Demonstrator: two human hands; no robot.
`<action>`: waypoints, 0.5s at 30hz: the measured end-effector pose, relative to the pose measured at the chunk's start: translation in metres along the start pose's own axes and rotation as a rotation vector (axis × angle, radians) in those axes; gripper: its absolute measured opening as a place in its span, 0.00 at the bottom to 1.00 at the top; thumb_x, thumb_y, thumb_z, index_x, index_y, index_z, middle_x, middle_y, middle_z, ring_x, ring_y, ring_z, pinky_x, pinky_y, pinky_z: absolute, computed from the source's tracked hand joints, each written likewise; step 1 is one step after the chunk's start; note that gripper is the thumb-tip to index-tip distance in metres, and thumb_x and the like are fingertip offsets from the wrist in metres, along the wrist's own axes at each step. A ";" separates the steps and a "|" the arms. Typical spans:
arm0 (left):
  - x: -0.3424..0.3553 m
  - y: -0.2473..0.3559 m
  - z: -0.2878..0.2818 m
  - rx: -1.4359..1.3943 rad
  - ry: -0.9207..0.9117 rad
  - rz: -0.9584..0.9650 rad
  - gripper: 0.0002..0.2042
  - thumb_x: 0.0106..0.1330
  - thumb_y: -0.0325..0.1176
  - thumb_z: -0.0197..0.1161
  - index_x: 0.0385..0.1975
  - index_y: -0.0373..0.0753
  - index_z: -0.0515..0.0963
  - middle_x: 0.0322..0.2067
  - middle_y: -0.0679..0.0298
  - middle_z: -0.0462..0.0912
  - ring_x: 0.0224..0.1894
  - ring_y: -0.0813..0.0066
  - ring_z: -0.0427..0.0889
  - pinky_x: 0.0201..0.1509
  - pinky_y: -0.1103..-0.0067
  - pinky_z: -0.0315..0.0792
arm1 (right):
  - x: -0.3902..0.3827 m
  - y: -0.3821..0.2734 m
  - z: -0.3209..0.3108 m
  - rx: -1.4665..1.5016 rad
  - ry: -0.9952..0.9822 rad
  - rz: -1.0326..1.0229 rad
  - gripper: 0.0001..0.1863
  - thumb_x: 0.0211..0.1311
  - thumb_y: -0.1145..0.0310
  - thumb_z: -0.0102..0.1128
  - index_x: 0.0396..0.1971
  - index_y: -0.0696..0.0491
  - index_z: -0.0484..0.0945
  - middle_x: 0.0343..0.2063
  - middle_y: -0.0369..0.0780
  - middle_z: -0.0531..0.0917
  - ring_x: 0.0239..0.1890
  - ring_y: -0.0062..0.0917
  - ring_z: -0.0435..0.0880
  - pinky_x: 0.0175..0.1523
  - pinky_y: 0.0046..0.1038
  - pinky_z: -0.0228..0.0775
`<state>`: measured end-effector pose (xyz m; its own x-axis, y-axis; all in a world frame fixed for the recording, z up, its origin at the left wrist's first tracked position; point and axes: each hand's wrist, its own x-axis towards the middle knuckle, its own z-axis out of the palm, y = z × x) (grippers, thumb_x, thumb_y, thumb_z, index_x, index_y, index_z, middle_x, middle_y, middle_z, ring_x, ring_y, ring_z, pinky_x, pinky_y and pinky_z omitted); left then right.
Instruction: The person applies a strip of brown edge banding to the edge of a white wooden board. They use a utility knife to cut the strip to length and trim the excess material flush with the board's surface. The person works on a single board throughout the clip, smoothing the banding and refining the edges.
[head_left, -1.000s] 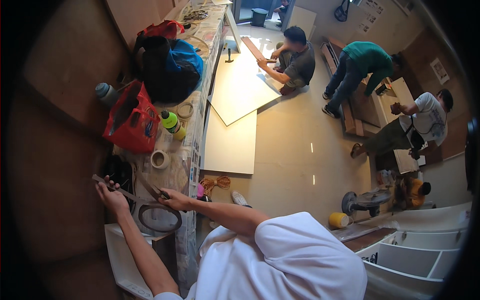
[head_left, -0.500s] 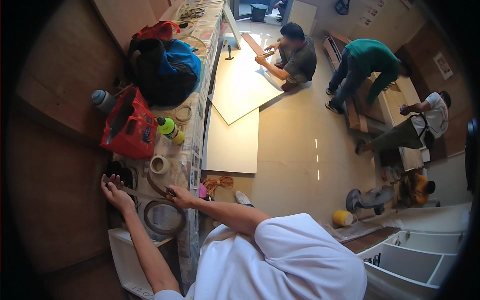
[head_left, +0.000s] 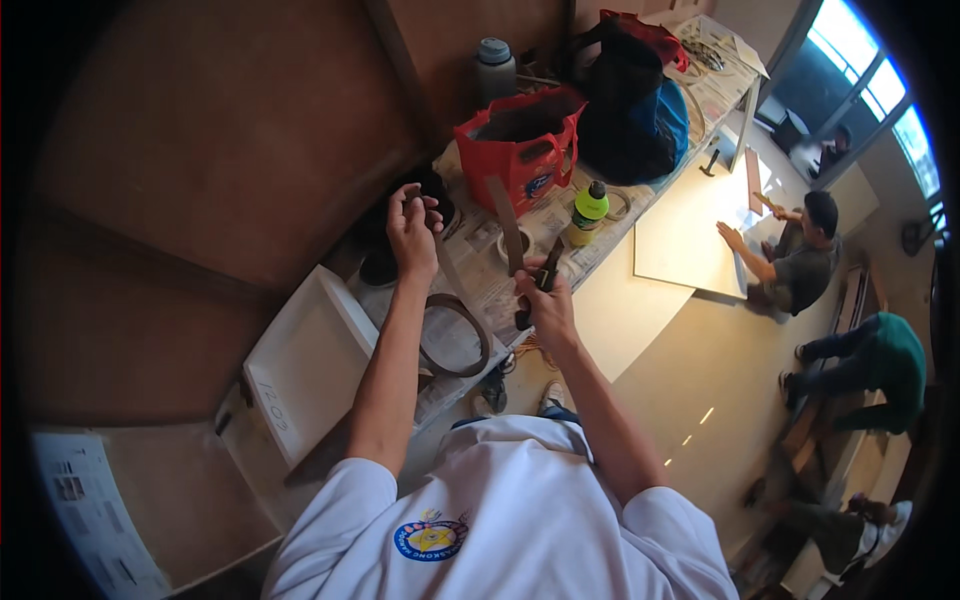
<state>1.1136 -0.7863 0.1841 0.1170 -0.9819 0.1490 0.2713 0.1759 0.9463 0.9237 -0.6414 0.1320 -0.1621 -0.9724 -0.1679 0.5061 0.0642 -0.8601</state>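
Note:
My left hand grips a thin brown strip that runs down to a coil at the bench's edge. My right hand is closed on dark-handled scissors and a short upright strip end, in front of a beige roll. Close by on the paper-covered bench stand a red bag and a green-capped bottle. Dark items lie behind my left hand.
A white drawer is left of the bench. A crouching co-worker handles a board with a hammer on it. Other co-workers work at the right. A black-blue backpack and grey flask sit farther back.
The view has swung toward the bench and wall. My hands now show higher and more central, with the right hand's strip end and tool raised more upright.

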 end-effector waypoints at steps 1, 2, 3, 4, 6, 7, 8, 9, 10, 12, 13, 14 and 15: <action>-0.001 0.001 -0.002 -0.045 0.003 -0.028 0.12 0.82 0.29 0.49 0.59 0.42 0.74 0.38 0.62 0.81 0.34 0.79 0.79 0.36 0.81 0.76 | 0.000 -0.002 0.007 0.026 -0.027 -0.003 0.11 0.70 0.70 0.68 0.48 0.51 0.79 0.31 0.29 0.80 0.29 0.11 0.77 0.31 0.18 0.67; -0.002 0.003 -0.003 -0.093 -0.007 -0.056 0.12 0.82 0.29 0.48 0.60 0.41 0.74 0.39 0.62 0.82 0.36 0.78 0.81 0.39 0.80 0.77 | 0.001 -0.001 0.016 -0.027 -0.064 0.018 0.11 0.69 0.70 0.68 0.48 0.50 0.79 0.30 0.30 0.80 0.29 0.11 0.77 0.31 0.18 0.66; -0.003 0.004 -0.002 -0.142 -0.004 -0.075 0.13 0.82 0.29 0.48 0.61 0.40 0.74 0.40 0.61 0.82 0.39 0.77 0.81 0.42 0.79 0.77 | 0.002 0.001 0.026 -0.113 -0.099 0.027 0.10 0.69 0.70 0.68 0.47 0.50 0.79 0.29 0.29 0.80 0.28 0.11 0.76 0.30 0.17 0.65; -0.005 0.007 0.000 -0.191 -0.005 -0.093 0.14 0.83 0.29 0.47 0.62 0.40 0.74 0.42 0.60 0.83 0.42 0.75 0.82 0.45 0.77 0.78 | 0.003 0.006 0.032 -0.160 -0.113 0.007 0.09 0.69 0.70 0.68 0.46 0.50 0.79 0.28 0.28 0.79 0.28 0.10 0.75 0.30 0.17 0.64; -0.008 0.008 0.001 -0.256 -0.066 -0.166 0.17 0.84 0.33 0.45 0.66 0.39 0.73 0.49 0.57 0.83 0.51 0.72 0.82 0.57 0.71 0.77 | 0.007 0.016 0.040 -0.171 -0.127 0.020 0.09 0.69 0.70 0.68 0.45 0.50 0.79 0.27 0.27 0.78 0.27 0.10 0.74 0.29 0.17 0.62; -0.009 0.009 0.000 -0.276 -0.060 -0.197 0.17 0.84 0.33 0.45 0.66 0.39 0.73 0.49 0.56 0.83 0.51 0.71 0.82 0.57 0.71 0.78 | 0.007 0.020 0.044 -0.134 -0.134 0.059 0.09 0.69 0.70 0.68 0.45 0.51 0.79 0.26 0.27 0.78 0.26 0.10 0.74 0.29 0.17 0.62; -0.009 0.009 0.000 -0.297 -0.054 -0.227 0.17 0.84 0.34 0.44 0.66 0.39 0.73 0.50 0.56 0.83 0.51 0.70 0.82 0.57 0.71 0.78 | 0.008 0.023 0.047 -0.158 -0.134 0.052 0.09 0.68 0.70 0.68 0.44 0.52 0.79 0.25 0.28 0.78 0.26 0.11 0.74 0.30 0.19 0.63; -0.009 0.010 0.000 -0.318 -0.049 -0.258 0.18 0.84 0.34 0.44 0.66 0.38 0.73 0.51 0.55 0.82 0.51 0.70 0.82 0.57 0.71 0.78 | 0.009 0.025 0.050 -0.177 -0.099 0.058 0.08 0.68 0.70 0.68 0.44 0.52 0.80 0.25 0.28 0.78 0.26 0.11 0.74 0.30 0.19 0.63; -0.009 0.010 -0.003 -0.341 -0.064 -0.261 0.18 0.84 0.34 0.44 0.67 0.38 0.72 0.52 0.55 0.82 0.51 0.69 0.82 0.58 0.70 0.78 | 0.009 0.027 0.055 -0.195 -0.065 0.065 0.08 0.68 0.70 0.68 0.44 0.52 0.80 0.24 0.28 0.78 0.26 0.11 0.74 0.30 0.19 0.62; -0.011 0.010 -0.009 -0.388 -0.094 -0.267 0.18 0.84 0.35 0.45 0.68 0.38 0.71 0.53 0.54 0.82 0.51 0.68 0.82 0.58 0.69 0.78 | 0.010 0.027 0.059 -0.204 -0.023 0.084 0.08 0.66 0.70 0.67 0.42 0.54 0.80 0.25 0.30 0.80 0.28 0.13 0.76 0.32 0.21 0.65; -0.012 0.010 -0.010 -0.382 -0.121 -0.275 0.19 0.84 0.35 0.45 0.69 0.39 0.70 0.54 0.55 0.81 0.51 0.68 0.83 0.57 0.70 0.78 | 0.012 0.027 0.059 -0.273 -0.010 0.066 0.10 0.66 0.70 0.68 0.44 0.54 0.80 0.26 0.31 0.81 0.28 0.13 0.77 0.33 0.21 0.66; -0.013 0.011 -0.011 -0.375 -0.148 -0.284 0.19 0.84 0.35 0.45 0.69 0.40 0.70 0.55 0.57 0.81 0.51 0.68 0.83 0.57 0.71 0.78 | 0.014 0.028 0.059 -0.341 0.003 0.048 0.11 0.66 0.69 0.69 0.45 0.54 0.80 0.27 0.31 0.83 0.27 0.14 0.77 0.33 0.21 0.67; -0.015 0.010 -0.010 -0.369 -0.177 -0.292 0.19 0.84 0.36 0.45 0.70 0.41 0.69 0.56 0.58 0.81 0.52 0.68 0.83 0.56 0.72 0.78 | 0.017 0.027 0.057 -0.409 0.018 0.030 0.12 0.66 0.69 0.70 0.46 0.55 0.81 0.28 0.32 0.84 0.27 0.14 0.77 0.33 0.21 0.68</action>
<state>1.1241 -0.7695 0.1889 -0.1692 -0.9851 -0.0306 0.5919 -0.1264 0.7960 0.9826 -0.6685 0.1331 -0.1689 -0.9649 -0.2012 0.1325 0.1800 -0.9747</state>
